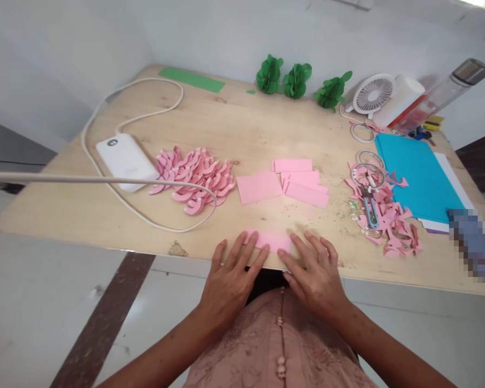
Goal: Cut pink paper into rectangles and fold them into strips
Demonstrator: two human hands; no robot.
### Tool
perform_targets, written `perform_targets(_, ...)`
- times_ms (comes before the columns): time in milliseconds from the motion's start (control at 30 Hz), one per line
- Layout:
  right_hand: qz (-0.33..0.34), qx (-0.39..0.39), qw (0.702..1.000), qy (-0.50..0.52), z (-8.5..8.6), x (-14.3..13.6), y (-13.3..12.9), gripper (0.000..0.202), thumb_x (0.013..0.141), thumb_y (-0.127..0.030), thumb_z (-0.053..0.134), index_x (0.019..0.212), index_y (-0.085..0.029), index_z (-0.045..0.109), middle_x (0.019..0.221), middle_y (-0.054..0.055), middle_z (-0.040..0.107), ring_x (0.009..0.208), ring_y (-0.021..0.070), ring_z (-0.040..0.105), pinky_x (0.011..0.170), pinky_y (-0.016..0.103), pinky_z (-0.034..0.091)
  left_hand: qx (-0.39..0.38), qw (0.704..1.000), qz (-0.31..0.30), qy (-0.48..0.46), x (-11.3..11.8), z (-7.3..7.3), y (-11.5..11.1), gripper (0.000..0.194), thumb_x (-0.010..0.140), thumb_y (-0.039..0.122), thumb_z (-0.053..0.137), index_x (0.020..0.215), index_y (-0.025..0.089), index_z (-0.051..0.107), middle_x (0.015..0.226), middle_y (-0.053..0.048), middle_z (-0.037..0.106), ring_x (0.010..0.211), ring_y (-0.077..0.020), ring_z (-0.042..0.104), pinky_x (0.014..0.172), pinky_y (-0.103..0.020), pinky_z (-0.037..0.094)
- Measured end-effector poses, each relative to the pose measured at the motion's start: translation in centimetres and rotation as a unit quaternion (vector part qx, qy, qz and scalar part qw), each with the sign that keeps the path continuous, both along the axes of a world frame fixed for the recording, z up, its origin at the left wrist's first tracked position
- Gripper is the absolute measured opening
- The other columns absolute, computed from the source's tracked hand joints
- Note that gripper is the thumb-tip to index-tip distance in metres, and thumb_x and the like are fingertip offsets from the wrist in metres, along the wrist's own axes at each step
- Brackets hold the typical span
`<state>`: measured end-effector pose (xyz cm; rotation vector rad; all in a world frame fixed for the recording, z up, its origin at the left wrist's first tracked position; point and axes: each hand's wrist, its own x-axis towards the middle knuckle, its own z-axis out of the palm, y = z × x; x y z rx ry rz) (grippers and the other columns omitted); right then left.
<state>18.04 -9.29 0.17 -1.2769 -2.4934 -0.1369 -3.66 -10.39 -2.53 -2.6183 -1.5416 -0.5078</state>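
Note:
A pink paper strip [269, 241] lies flat at the table's near edge. The spread fingers of my left hand [234, 275] rest on its left end. On its right end press the fingertips of my right hand [313, 269], also spread. Just beyond are several pink paper rectangles [259, 187], some overlapping. To their left is a heap of curved pink paper cut-outs [200, 175]. On the right, small scissors with blue handles [371, 210] lie among pink paper scraps [392, 226].
A white power bank [125, 156] with a looping white cable [161, 226] sits at left. Along the back stand three green paper figures [296, 81], a small fan [374, 94] and a bottle [448, 97]. Blue sheets [420, 175] lie right, beside a blurred object [475, 242].

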Motion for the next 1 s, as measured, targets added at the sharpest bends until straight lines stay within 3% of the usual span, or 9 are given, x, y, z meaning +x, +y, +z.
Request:
perform_targets(233, 0.001, 0.008, 1.000, -0.003, 0.0, 0.2, 0.1, 0.032, 0.087, -0.028, 0.060, 0.119, -0.025, 0.062, 0.136, 0.009, 0.055, 0.130, 0.0317, 0.040, 0.105, 0.053, 0.028, 0.010, 1.000, -0.013, 0.004, -0.9, 0.2, 0.5, 0.047, 0.090, 0.023, 0.048, 0.137, 0.027, 0.048, 0.147, -0.008, 0.042, 0.140, -0.0271, 0.030, 0.114, -0.052, 0.015)
perform_targets(633, 0.006, 0.013, 1.000, 0.001, -0.2, 0.2, 0.1, 0.033, 0.087, -0.027, 0.060, 0.120, -0.024, 0.061, 0.136, 0.009, 0.055, 0.130, 0.0323, 0.040, 0.104, 0.054, 0.028, -0.006, 0.999, 0.018, 0.040, -5.2, 0.6, 1.5, 0.055, 0.088, 0.019, 0.046, 0.143, 0.027, 0.040, 0.147, -0.009, 0.043, 0.140, -0.0298, 0.031, 0.114, -0.055, 0.015)
perform_targets(800, 0.003, 0.008, 1.000, 0.003, 0.0, 0.0, 0.1, 0.032, 0.087, -0.026, 0.059, 0.119, -0.024, 0.062, 0.134, 0.009, 0.056, 0.129, 0.0317, 0.041, 0.105, 0.053, 0.028, -0.014, 0.999, 0.024, 0.019, -4.4, 1.2, 0.9, 0.058, 0.087, 0.028, 0.051, 0.143, 0.020, 0.039, 0.149, -0.013, 0.039, 0.140, -0.0326, 0.029, 0.113, -0.055, 0.017)
perform_targets(1000, 0.002, 0.002, 1.000, 0.007, 0.1, 0.1, 0.1, 0.034, 0.087, -0.027, 0.059, 0.120, -0.023, 0.061, 0.135, 0.011, 0.055, 0.130, 0.0325, 0.039, 0.105, 0.054, 0.028, -0.029, 0.998, -0.047, 0.007, -2.2, 1.2, 0.1, 0.053, 0.087, 0.029, 0.052, 0.139, 0.021, 0.044, 0.149, -0.010, 0.039, 0.142, -0.0274, 0.027, 0.116, -0.054, 0.009)
